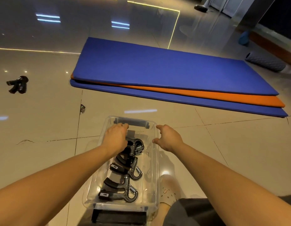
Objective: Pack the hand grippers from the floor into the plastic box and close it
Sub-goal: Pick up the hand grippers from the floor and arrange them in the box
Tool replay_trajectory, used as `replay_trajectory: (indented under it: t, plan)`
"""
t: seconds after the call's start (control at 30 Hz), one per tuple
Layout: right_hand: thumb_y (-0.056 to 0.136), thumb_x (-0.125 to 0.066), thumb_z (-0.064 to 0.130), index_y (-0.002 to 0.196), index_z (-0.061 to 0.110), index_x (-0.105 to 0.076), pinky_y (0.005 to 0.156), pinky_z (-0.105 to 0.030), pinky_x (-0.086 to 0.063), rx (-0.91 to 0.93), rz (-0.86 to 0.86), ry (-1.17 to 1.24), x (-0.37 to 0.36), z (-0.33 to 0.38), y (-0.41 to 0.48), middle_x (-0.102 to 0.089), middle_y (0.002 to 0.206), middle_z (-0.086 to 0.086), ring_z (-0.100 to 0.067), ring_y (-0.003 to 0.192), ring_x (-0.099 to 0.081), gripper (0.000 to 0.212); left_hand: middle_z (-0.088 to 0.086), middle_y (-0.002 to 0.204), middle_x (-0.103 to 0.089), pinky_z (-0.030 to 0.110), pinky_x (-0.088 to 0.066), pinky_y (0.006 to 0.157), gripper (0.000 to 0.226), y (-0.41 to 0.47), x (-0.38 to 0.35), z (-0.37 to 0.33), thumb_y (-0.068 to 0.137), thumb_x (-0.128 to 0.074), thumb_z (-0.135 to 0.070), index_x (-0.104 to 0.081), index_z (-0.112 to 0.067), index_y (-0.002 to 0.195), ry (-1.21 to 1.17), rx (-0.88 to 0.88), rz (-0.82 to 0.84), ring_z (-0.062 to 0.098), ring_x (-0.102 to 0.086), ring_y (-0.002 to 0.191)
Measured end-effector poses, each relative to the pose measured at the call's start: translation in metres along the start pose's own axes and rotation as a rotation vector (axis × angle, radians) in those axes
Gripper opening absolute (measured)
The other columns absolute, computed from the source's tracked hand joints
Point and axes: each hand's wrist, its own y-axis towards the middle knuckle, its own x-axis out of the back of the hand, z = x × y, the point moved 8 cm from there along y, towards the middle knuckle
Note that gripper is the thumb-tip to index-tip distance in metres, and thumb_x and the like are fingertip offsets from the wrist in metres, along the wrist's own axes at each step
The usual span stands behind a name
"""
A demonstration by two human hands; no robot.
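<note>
Down on the shiny tile floor (43, 121) sat the clear plastic box (156, 176) holding three black spring hand grippers (125, 170); the left hand (116, 138) hung over its far end, grip unclear; the right hand (169, 139) hung loose by its right rim; more grippers (17, 84) lay far left.

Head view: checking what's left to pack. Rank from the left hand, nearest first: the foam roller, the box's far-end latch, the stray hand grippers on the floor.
1. Far-end latch, right beside the left hand.
2. Stray hand grippers, on the tiles to the left.
3. Foam roller, far right, beyond the mats.
</note>
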Motion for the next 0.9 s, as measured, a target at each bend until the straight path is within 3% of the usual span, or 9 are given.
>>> replay_trajectory:
  t: [0.17,0.33,0.5,0.63,0.8,0.9]
  plan:
    - [0.087,-0.075,0.040,0.141,0.022,-0.053,0.086,-0.040,-0.054,0.052,-0.116,0.002,0.020,0.051,-0.033,-0.058,0.133,-0.004,-0.028,0.111,-0.062,0.061,-0.003,0.110,-0.063,0.037,-0.054,0.084,0.052,-0.033,0.067,0.014,0.078,-0.076,-0.022,-0.057,-0.025,0.126,-0.045,0.018,-0.112,0.019,-0.057,0.100]
    - [0.087,-0.074,0.042,0.133,0.023,-0.059,0.085,-0.040,-0.055,0.175,-0.143,0.047,0.030,0.131,-0.080,-0.061,0.125,-0.002,-0.025,0.105,-0.062,0.052,-0.002,0.116,-0.065,0.031,-0.052,0.079,0.057,-0.089,0.136,0.055,0.077,-0.084,-0.035,-0.059,-0.025,0.127,-0.076,0.121,-0.130,0.017,-0.060,0.101]
    - [0.088,-0.075,0.038,0.137,0.021,-0.058,0.098,-0.045,-0.053,0.338,-0.105,0.151,0.029,0.226,-0.137,-0.061,0.135,-0.002,-0.024,0.118,-0.061,0.055,-0.010,0.095,-0.058,0.024,-0.046,0.066,0.045,-0.168,0.201,0.126,0.079,-0.082,-0.040,-0.063,-0.023,0.116,-0.131,0.212,-0.071,0.006,-0.055,0.079]
    - [0.090,-0.073,0.038,0.137,0.021,-0.057,0.098,-0.041,-0.053,0.451,-0.100,0.191,0.027,0.302,-0.182,-0.061,0.134,-0.002,-0.022,0.118,-0.060,0.053,-0.010,0.089,-0.055,0.019,-0.039,0.058,0.041,-0.243,0.251,0.189,0.080,-0.082,-0.042,-0.066,-0.020,0.111,-0.089,0.287,-0.118,0.004,-0.052,0.074]
    - [0.091,-0.072,0.038,0.138,0.017,-0.057,0.098,-0.040,-0.052,0.527,-0.062,0.236,0.008,0.383,-0.228,-0.060,0.137,-0.006,-0.024,0.118,-0.061,0.055,-0.002,0.099,-0.065,0.037,-0.057,0.083,0.043,-0.331,0.294,0.251,0.079,-0.083,-0.043,-0.070,-0.017,0.111,-0.117,0.425,-0.156,0.019,-0.064,0.092]
    - [0.090,-0.073,0.038,0.137,0.016,-0.058,0.099,-0.041,-0.052,0.568,-0.018,0.261,-0.013,0.423,-0.250,-0.061,0.137,-0.007,-0.025,0.119,-0.060,0.054,0.002,0.105,-0.069,0.034,-0.055,0.081,0.040,-0.377,0.310,0.281,0.081,-0.081,-0.040,-0.069,-0.015,0.110,-0.139,0.472,-0.175,0.019,-0.065,0.093]
